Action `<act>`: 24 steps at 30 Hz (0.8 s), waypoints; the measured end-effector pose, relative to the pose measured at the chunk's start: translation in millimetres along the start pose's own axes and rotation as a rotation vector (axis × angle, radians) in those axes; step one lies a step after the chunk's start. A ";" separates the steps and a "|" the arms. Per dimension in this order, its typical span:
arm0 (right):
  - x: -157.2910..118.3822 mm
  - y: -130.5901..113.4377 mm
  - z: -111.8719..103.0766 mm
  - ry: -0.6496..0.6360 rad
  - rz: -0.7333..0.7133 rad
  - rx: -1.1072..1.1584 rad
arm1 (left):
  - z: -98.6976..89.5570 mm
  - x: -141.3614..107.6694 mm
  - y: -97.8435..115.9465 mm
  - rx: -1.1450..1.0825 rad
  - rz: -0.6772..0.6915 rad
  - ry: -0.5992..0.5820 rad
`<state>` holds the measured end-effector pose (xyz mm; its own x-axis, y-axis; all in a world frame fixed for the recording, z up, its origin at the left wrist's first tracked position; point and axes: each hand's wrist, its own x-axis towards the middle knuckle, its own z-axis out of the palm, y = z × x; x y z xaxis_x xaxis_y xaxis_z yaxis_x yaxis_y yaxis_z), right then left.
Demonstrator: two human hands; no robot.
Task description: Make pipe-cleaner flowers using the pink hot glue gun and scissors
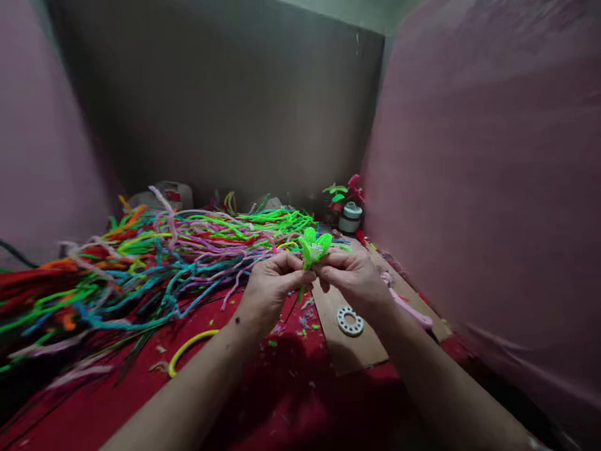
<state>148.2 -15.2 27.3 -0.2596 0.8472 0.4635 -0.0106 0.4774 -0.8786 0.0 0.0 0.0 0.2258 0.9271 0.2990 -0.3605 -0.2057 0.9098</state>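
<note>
A bright green pipe-cleaner flower (310, 244) with a whitish centre is held up between my two hands. My left hand (275, 282) pinches it low on its left side, where a short green stem hangs below the fingers. On the other side, the thumb and fingers of my right hand (354, 275) close on its right edge, and a green tip sticks out above the knuckles. My fingers hide the flower's base. Just beneath my right hand, a white ring with round holes (350, 321) lies on a piece of cardboard (357, 357).
A large heap of multicoloured pipe cleaners (188, 250) spreads across the red cloth (154, 410) at left. Near it lies a yellow hoop (181, 354). A white container (350, 218) and a pink-handled tool (413, 310) are at right. Pink walls (493, 156) flank both sides.
</note>
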 end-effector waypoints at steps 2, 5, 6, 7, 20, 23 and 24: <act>2.9 6.7 -4.1 -0.017 0.017 0.038 | -0.3 -1.4 3.0 0.013 -0.007 -0.011; 6.2 15.1 -8.0 -0.037 0.043 0.141 | 1.5 -3.6 6.8 -0.003 -0.025 -0.045; 6.9 17.3 -8.3 -0.045 0.053 0.190 | 2.7 -4.3 7.8 -0.020 -0.032 -0.061; 7.3 19.2 -8.0 -0.053 0.066 0.243 | 4.0 -4.9 8.5 -0.040 -0.042 -0.079; 8.9 30.3 -10.6 -0.119 0.093 0.385 | 7.6 -5.6 8.1 -0.185 -0.261 -0.113; 7.6 29.9 -13.4 -0.115 0.050 0.311 | 6.1 -6.0 8.8 -0.150 -0.311 -0.147; 6.7 29.6 -13.7 -0.107 0.043 0.296 | 5.1 -5.9 8.7 -0.136 -0.329 -0.154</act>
<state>159.3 7.8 6.0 -0.3656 0.8284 0.4243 -0.2738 0.3400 -0.8997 0.1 -8.9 7.6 0.4785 0.8768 0.0465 -0.3604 0.1478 0.9210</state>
